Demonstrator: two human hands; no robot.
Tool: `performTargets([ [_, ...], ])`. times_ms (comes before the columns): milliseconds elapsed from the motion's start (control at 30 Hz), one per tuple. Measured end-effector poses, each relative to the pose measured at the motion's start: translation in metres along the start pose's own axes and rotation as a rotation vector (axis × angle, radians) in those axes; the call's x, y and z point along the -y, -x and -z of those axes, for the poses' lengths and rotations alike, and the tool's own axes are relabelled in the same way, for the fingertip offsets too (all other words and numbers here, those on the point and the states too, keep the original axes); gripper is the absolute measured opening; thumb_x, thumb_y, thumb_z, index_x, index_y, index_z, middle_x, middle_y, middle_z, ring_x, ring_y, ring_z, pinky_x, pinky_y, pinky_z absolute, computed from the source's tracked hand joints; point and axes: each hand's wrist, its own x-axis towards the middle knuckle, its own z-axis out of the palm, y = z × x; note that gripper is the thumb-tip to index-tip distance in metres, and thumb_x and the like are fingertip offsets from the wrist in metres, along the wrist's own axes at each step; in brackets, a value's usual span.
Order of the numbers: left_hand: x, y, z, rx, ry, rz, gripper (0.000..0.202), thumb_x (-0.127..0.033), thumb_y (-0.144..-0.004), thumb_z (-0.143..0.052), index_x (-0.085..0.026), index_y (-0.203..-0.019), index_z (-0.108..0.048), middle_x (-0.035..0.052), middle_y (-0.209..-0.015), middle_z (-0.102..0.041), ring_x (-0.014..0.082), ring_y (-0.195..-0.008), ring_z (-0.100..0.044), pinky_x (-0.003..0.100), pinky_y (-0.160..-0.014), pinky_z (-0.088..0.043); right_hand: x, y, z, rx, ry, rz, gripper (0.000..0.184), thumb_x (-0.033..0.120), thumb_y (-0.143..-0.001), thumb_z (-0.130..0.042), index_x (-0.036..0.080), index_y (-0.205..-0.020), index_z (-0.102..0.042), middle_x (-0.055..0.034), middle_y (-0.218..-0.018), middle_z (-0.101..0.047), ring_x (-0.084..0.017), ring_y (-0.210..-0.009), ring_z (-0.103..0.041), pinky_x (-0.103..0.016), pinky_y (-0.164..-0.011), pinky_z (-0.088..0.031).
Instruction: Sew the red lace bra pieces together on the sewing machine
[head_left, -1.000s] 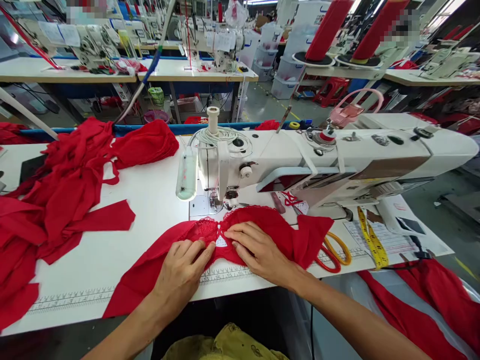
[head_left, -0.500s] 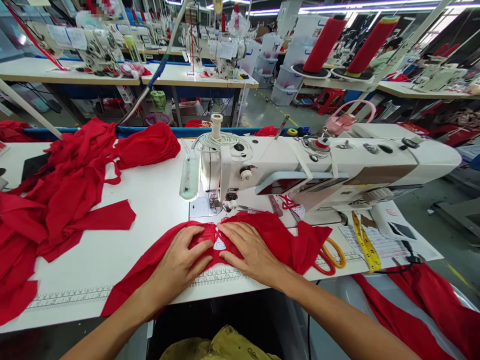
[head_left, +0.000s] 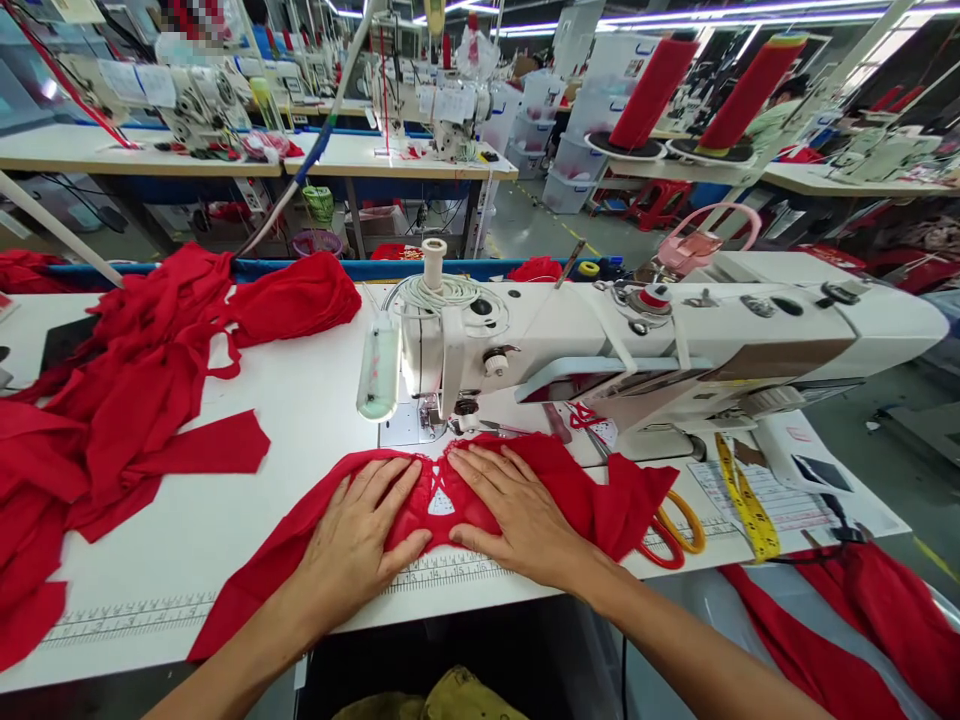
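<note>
A red garment piece (head_left: pixel 570 487) lies spread on the sewing table (head_left: pixel 315 400), just in front of the presser foot of a white sewing machine (head_left: pixel 540 335). Crossed red straps and a small gap showing the white tabletop mark its middle. My left hand (head_left: pixel 365 520) rests flat on the left half of the fabric, fingers stretched out. On the right half lies my right hand (head_left: pixel 517 510), also flat with its fingers extended. Both thumbs point inward along the near edge, apart from each other. The fabric's underside is hidden.
Heaped red fabric (head_left: pixel 127 430) covers the table's left side. Scissors with red and orange handles (head_left: pixel 686 525), a yellow tape measure (head_left: pixel 746 505) and papers lie to the right. A printed ruler (head_left: pixel 135 615) runs along the front edge. Red thread cones (head_left: pixel 652 95) stand behind the machine.
My left fingers have straightened and flattened on the fabric, and the gap between the hands shows more. My right hand has shifted slightly right. The view has moved a little.
</note>
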Motion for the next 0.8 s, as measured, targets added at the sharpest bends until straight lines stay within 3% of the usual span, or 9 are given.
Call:
performTargets([
  [467,-0.004,-0.001,0.009,0.005,0.013,-0.034,0.058,-0.044,-0.099,-0.050,-0.018,-0.150,-0.037,0.0120,-0.147,-0.047,0.0321,-0.132,-0.044,0.054,-0.104,-0.043,0.001,0.002,0.000,-0.036,0.003,0.021,0.073,0.050,-0.093,-0.061,0.019,-0.153,-0.034,-0.0087,-0.156,-0.039,-0.025,-0.145,-0.035,-0.050,-0.122,-0.022],
  [600,0.000,0.002,0.001,-0.068,0.019,-0.050,0.057,-0.044,-0.099,-0.049,-0.021,-0.150,-0.037,0.0113,-0.146,-0.048,0.0323,-0.132,-0.044,0.053,-0.106,-0.042,0.005,0.001,0.001,-0.059,0.005,0.031,0.071,0.050,-0.094,-0.059,0.017,-0.152,-0.036,-0.0107,-0.155,-0.042,-0.026,-0.144,-0.036,-0.052,-0.122,-0.022],
  [700,0.006,0.001,-0.004,-0.138,0.018,-0.087,0.056,-0.044,-0.099,-0.048,-0.024,-0.150,-0.037,0.0107,-0.144,-0.050,0.0321,-0.130,-0.047,0.051,-0.103,-0.045,0.014,0.005,0.009,-0.130,0.043,0.089,0.067,0.054,-0.095,-0.056,0.018,-0.149,-0.041,-0.0112,-0.147,-0.052,-0.027,-0.137,-0.045,-0.052,-0.118,-0.031],
  [800,0.010,0.006,-0.002,-0.226,0.030,-0.164,0.058,-0.046,-0.099,-0.050,-0.026,-0.151,-0.035,0.0108,-0.144,-0.050,0.0316,-0.128,-0.050,0.046,-0.101,-0.047,0.025,0.018,0.020,-0.168,0.115,0.104,0.048,0.047,-0.098,-0.052,0.028,-0.142,-0.051,-0.0049,-0.132,-0.064,-0.025,-0.120,-0.059,-0.044,-0.108,-0.046],
])
